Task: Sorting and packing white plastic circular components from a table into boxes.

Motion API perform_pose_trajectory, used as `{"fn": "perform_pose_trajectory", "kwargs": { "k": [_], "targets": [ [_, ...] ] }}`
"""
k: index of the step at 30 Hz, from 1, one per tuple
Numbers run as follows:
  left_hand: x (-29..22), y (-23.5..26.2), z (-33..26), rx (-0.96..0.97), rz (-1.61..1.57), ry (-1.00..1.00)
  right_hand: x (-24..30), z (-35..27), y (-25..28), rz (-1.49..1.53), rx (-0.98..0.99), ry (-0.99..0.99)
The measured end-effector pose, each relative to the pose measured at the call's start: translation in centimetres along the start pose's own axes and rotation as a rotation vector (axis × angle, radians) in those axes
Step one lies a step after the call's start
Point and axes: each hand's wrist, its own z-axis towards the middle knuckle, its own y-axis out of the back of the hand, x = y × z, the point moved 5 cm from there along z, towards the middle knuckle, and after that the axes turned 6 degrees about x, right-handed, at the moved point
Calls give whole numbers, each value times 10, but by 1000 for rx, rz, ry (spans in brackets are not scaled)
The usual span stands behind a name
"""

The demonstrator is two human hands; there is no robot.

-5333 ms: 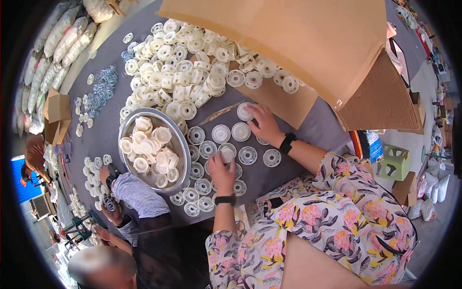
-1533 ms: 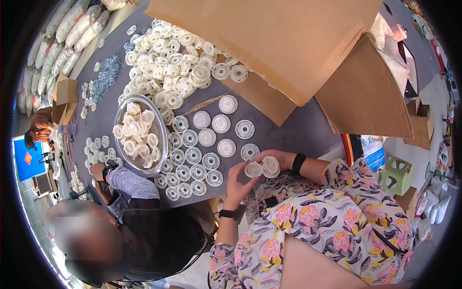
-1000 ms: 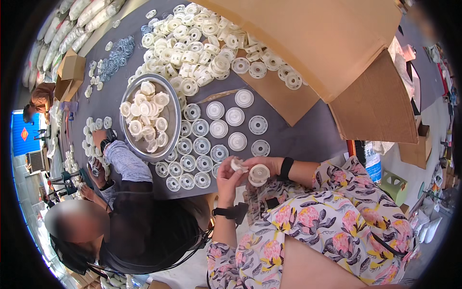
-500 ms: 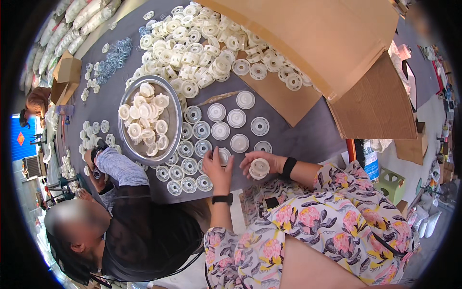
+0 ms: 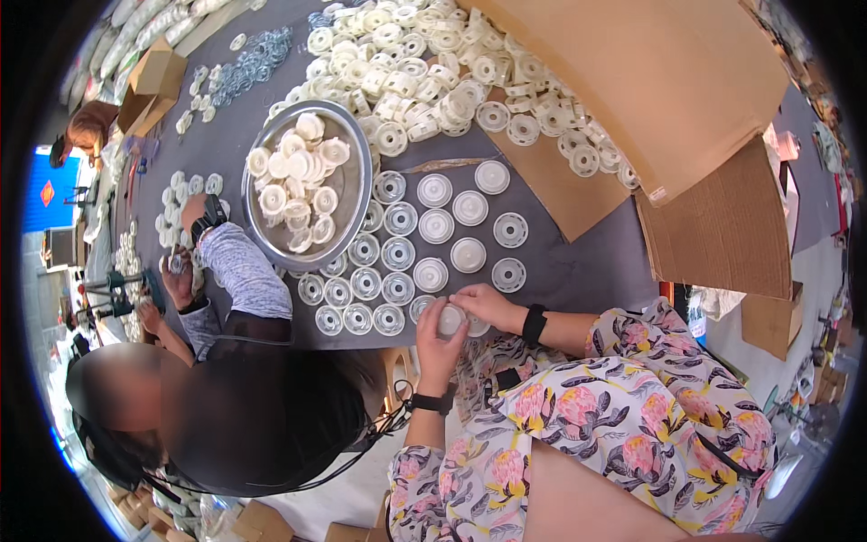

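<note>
Both hands pinch one white plastic disc (image 5: 451, 320) between them, lower centre of the frame, just off the near edge of the dark table (image 5: 596, 262). Our left hand (image 5: 440, 336) cups it from below, fingers curled around the rim; our right hand (image 5: 485, 305) covers the top with its fingertips. How tight the pinch is we can't tell — the fingers hide most of the part.

Our read of the step: seating or pressing this disc before it joins the rows of finished discs (image 5: 406, 271) laid out just above the hands. To do it well:
- keep the disc flat between the palms, press square, not on one edge
- thumbs on the rim, so we feel any tilt
- hold it over the table, not over the lap — a dropped part would be lost in the floral clothing

Next free slot looks like the bottom-right end of the rows, near the right hand.

Stock: metal bowl (image 5: 348, 194) of white parts in the upper left, loose pile of white caps (image 5: 424, 63) at top centre, cardboard box (image 5: 650, 81) in the upper right. A co-worker's arm in a grey sleeve (image 5: 239, 275) sits at centre left — we keep clear of it.
</note>
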Motion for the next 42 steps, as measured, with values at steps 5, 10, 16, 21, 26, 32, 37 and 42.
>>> {"fn": "perform_pose_trajectory", "kwargs": {
  "k": [5,10,16,21,26,32,37,42],
  "targets": [
    [33,-10,-25,-79,-812,387,4,3,-10,-44,106,82],
    [36,9,-19,-259,-56,131,-7,13,-2,7,63,64],
    [66,-14,-13,-59,466,50,-14,13,-1,49,29,58],
    [16,-2,-27,-164,88,-59,-19,11,3,163,-5,-64],
    [6,-14,-40,-69,-91,-78,-39,12,-34,569,115,-447],
    [72,16,-60,-398,-478,266,-36,6,-76,297,440,-573],
    [81,67,-43,-421,-18,322,-31,6,-94,220,415,-572],
    [81,69,-23,-253,291,260,-11,12,-83,237,273,-507]
  ]
}}
